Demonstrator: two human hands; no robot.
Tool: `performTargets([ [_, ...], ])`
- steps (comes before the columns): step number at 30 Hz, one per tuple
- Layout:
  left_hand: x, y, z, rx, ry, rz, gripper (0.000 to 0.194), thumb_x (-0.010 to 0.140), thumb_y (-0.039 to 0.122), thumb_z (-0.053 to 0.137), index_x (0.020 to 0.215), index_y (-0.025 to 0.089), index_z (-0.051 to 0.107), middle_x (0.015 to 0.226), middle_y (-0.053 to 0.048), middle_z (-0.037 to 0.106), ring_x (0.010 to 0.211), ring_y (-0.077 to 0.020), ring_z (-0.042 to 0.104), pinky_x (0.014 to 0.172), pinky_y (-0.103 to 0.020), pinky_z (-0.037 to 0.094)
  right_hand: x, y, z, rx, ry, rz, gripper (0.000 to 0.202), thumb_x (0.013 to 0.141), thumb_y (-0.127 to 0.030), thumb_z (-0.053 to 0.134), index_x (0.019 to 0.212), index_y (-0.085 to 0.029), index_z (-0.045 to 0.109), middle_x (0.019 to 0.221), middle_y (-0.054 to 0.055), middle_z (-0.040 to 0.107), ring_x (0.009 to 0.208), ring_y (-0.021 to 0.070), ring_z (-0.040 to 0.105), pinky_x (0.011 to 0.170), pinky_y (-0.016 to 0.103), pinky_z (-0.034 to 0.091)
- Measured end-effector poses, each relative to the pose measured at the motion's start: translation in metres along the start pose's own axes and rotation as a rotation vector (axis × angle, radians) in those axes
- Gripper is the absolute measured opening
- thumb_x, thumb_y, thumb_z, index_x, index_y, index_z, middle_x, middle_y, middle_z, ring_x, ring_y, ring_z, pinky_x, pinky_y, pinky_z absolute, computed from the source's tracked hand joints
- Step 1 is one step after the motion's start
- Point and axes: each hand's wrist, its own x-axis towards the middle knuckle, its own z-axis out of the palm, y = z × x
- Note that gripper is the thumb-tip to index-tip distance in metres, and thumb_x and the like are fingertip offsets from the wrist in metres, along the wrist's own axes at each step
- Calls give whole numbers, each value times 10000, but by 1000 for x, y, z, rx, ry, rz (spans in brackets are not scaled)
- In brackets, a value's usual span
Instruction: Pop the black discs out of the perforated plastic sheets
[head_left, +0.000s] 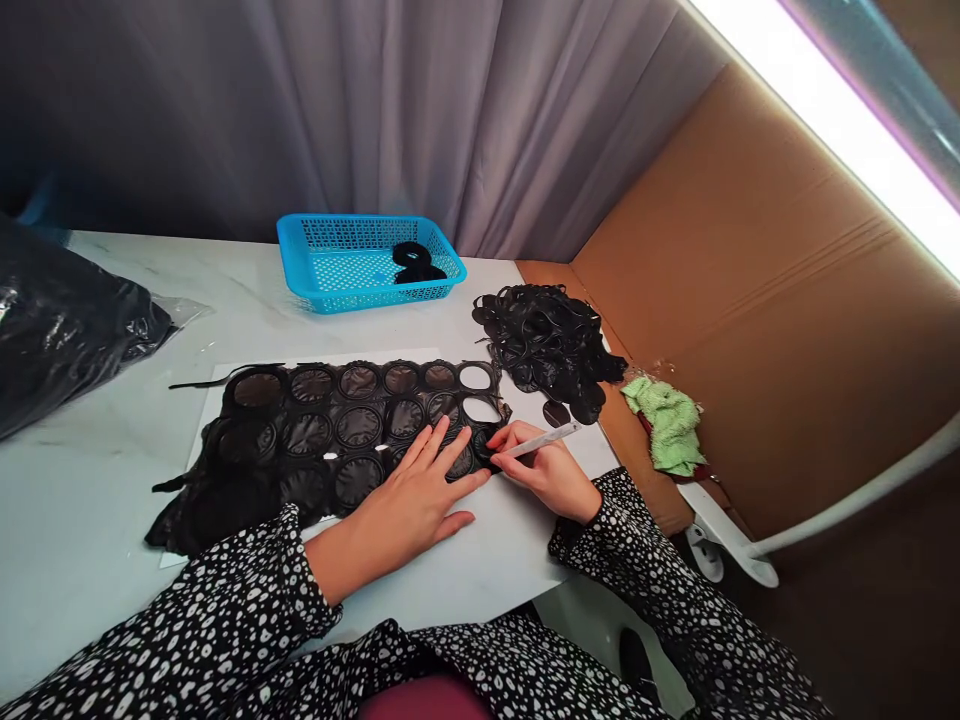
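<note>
A thin black sheet (358, 427) with rows of moulded rings lies in front of me on a white backing. My left hand (424, 490) rests flat on its right part, fingers spread. At the sheet's lower right corner, my right hand (544, 465) pinches a slim white pen-like tool (544, 438); its working tip is hidden by the fingers. Two rings near the upper right corner have open centres that show white. Just beyond my right hand sits a heap of black discs and thin strips (551, 345). A single dark disc (556, 413) lies near that heap.
A blue plastic basket (300, 275) at the back holds a few black rings. To the left is a filled black plastic bag (67, 330). A cardboard wall (765, 270) stands on the right, with a green cloth (667, 422) and a white lamp stand (727, 535) beside it.
</note>
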Motion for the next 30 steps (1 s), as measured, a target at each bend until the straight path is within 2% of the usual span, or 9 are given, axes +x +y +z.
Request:
performTargets([
  [3, 0, 0, 1, 0, -11, 2, 539, 927, 394, 620, 1432, 336, 440, 1637, -80, 126, 1491, -383, 58, 1179, -551, 197, -8, 5, 9, -254, -22, -194, 144, 942, -222, 525, 802, -223, 561, 1020, 99, 684, 952, 231, 620, 843, 395, 513],
  [6, 0, -1, 3, -6, -4, 3, 522, 926, 406, 622, 1416, 330, 460, 1644, -81, 68, 1490, -388, 48, 1178, -558, 190, -3, 21, -4, -473, 53, -291, 161, 963, -191, 449, 908, -221, 598, 1086, 129, 684, 1015, 258, 609, 890, 422, 497],
  [10, 1, 0, -2, -2, 13, 14, 487, 932, 385, 620, 1396, 319, 487, 1648, -73, 8, 1488, -398, 34, 1176, -566, 196, 24, 39, -53, -604, 559, -3, 179, 959, -245, 438, 867, -209, 586, 906, 125, 688, 839, 267, 633, 778, 408, 499],
  [12, -1, 2, -8, 0, 28, 43, 521, 935, 383, 618, 1424, 314, 454, 1648, -69, 18, 1492, -381, 42, 1180, -550, 209, 32, 33, -65, -541, 654, 77, 163, 947, -290, 482, 832, -215, 570, 856, 104, 690, 755, 247, 634, 712, 374, 500],
  [14, -8, 4, -15, 22, 48, 52, 560, 944, 382, 603, 1458, 266, 412, 1642, -95, 86, 1498, -340, 91, 1187, -513, 230, 32, 18, -56, -412, 582, 47, 157, 946, -312, 506, 833, -224, 570, 877, 88, 702, 751, 224, 642, 699, 344, 505],
  [17, -25, 3, -19, 101, 71, 17, 501, 976, 407, 537, 1410, 167, 467, 1591, -164, 259, 1476, -303, 227, 1180, -485, 271, 19, -10, -15, -236, 333, -76, 135, 958, -288, 505, 870, -235, 594, 946, 75, 714, 853, 209, 660, 768, 333, 515],
  [21, -46, -6, -15, 131, 55, 23, 502, 1005, 469, 446, 1425, 196, 463, 1561, -147, 338, 1448, -294, 308, 1160, -476, 311, 7, -26, 29, -30, 84, -72, 129, 942, -249, 546, 819, -225, 575, 934, 47, 713, 831, 181, 654, 728, 313, 507],
  [25, -52, -12, -13, 82, 29, 29, 512, 1008, 473, 441, 1464, 242, 417, 1597, -99, 272, 1469, -276, 257, 1184, -457, 273, 7, -23, 37, 111, 24, -11, 221, 915, -248, 589, 705, -204, 533, 919, 49, 679, 897, 186, 634, 789, 330, 484],
  [30, -51, -13, -14, 78, -3, 29, 515, 996, 460, 479, 1460, 245, 420, 1597, -109, 269, 1473, -278, 245, 1188, -458, 261, 9, -23, 38, 120, 37, 23, 237, 889, -262, 624, 683, -199, 525, 923, 49, 658, 907, 193, 608, 826, 353, 454],
])
